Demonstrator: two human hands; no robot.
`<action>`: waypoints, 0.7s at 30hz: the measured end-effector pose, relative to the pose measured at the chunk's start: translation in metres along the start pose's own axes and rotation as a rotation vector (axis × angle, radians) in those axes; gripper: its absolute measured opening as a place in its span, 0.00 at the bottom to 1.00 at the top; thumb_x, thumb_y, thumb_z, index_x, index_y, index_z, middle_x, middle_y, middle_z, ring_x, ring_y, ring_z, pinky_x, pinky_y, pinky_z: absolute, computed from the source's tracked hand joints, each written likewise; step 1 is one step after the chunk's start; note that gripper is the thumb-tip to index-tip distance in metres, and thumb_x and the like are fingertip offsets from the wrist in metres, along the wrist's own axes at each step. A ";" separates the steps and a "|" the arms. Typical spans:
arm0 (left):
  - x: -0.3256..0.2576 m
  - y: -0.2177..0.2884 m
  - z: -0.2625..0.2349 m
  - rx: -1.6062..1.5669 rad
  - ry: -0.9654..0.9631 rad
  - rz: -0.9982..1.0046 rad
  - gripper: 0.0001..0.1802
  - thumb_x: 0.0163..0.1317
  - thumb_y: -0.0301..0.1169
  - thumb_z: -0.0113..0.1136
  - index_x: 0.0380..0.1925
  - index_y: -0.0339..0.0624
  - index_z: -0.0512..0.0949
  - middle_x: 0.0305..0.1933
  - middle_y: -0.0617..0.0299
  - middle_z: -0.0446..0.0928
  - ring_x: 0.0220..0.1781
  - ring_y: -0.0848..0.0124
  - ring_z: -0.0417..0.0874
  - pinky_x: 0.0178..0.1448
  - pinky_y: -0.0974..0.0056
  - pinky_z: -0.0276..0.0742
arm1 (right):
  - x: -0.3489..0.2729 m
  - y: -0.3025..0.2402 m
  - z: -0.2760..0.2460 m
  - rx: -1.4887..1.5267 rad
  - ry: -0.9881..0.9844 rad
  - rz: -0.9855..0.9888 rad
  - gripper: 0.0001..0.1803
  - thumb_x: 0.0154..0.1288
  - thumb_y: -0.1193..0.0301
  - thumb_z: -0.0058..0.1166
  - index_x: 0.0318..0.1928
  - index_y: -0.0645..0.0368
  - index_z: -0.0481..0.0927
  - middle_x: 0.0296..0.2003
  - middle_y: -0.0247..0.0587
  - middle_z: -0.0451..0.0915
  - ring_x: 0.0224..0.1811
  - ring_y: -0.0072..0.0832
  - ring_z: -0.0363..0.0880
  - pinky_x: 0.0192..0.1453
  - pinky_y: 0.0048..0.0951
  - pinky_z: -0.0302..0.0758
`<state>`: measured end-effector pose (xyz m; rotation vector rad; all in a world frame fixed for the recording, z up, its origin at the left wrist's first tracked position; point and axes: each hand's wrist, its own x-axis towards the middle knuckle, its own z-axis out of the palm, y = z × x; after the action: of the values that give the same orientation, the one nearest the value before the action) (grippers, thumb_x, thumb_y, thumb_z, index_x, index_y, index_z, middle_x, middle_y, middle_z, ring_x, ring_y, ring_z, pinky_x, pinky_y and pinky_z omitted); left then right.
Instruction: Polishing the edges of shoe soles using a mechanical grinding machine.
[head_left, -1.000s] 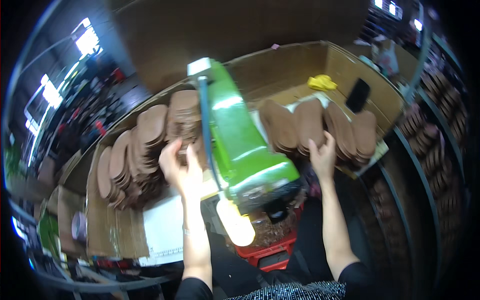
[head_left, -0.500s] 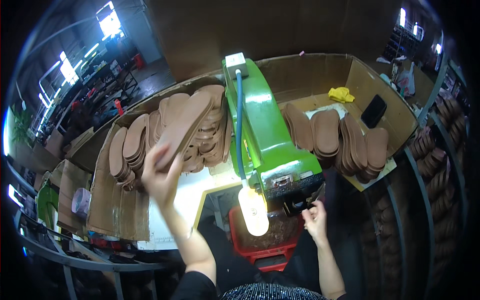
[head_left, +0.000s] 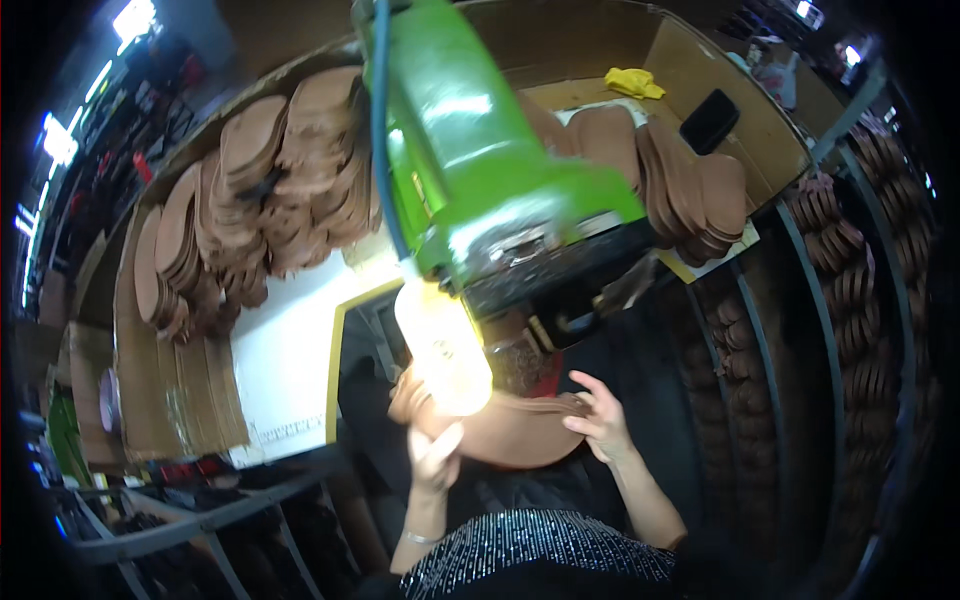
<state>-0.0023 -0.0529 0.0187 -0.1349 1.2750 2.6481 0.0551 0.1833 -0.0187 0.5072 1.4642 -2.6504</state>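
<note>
A brown shoe sole [head_left: 520, 432] is held crosswise in front of my body, below the head of a green machine [head_left: 510, 190]. My left hand [head_left: 433, 460] grips its left part from below, the thumb against the side. At the sole's other end, my right hand [head_left: 603, 420] has thumb and forefinger on either side of the tip. A glowing lamp [head_left: 443, 345] hangs over the left part of the sole and hides some of it. More brown soles lie stacked left [head_left: 180, 235] and right [head_left: 650, 165] of the machine.
Cardboard walls [head_left: 180, 400] surround the white worktop [head_left: 285, 370]. A yellow cloth [head_left: 634, 83] and a black phone-like object [head_left: 710, 122] lie at the back right. Racks of brown soles [head_left: 860, 310] stand on the right; a metal rail [head_left: 190, 520] curves at lower left.
My left hand has brought a sole from the left stack down to my lap. The right hand has left the machine's underside and taken the sole's other end. The view has shifted downward.
</note>
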 end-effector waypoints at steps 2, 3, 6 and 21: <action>0.013 -0.015 0.036 0.197 0.051 -0.119 0.21 0.55 0.26 0.64 0.49 0.31 0.73 0.49 0.60 0.75 0.48 0.73 0.75 0.53 0.67 0.71 | -0.025 0.009 -0.031 -0.080 0.043 -0.012 0.38 0.47 0.84 0.62 0.61 0.64 0.62 0.43 0.45 0.77 0.47 0.30 0.77 0.56 0.31 0.73; 0.017 -0.020 0.040 0.498 -0.019 -0.072 0.20 0.56 0.27 0.64 0.48 0.32 0.74 0.47 0.60 0.76 0.44 0.74 0.76 0.49 0.66 0.72 | -0.033 0.013 -0.037 -0.140 0.068 -0.044 0.38 0.45 0.84 0.63 0.60 0.64 0.63 0.43 0.45 0.76 0.46 0.29 0.77 0.56 0.30 0.73; 0.035 -0.032 0.064 0.694 -0.150 0.147 0.16 0.56 0.32 0.63 0.41 0.32 0.78 0.36 0.60 0.81 0.36 0.75 0.79 0.44 0.70 0.75 | -0.050 0.019 -0.025 -0.053 0.089 0.106 0.38 0.44 0.84 0.65 0.59 0.65 0.65 0.44 0.42 0.75 0.46 0.27 0.75 0.55 0.28 0.71; 0.039 -0.016 0.063 0.614 -0.099 0.173 0.12 0.55 0.22 0.63 0.40 0.32 0.78 0.36 0.62 0.80 0.35 0.78 0.78 0.42 0.72 0.75 | -0.061 -0.037 -0.050 -0.001 0.243 -0.135 0.30 0.47 0.79 0.58 0.53 0.69 0.66 0.48 0.46 0.74 0.52 0.31 0.74 0.59 0.30 0.69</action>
<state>-0.0365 0.0115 0.0395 0.2042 2.0616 2.2191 0.1169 0.2395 0.0061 0.7819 1.6164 -2.7715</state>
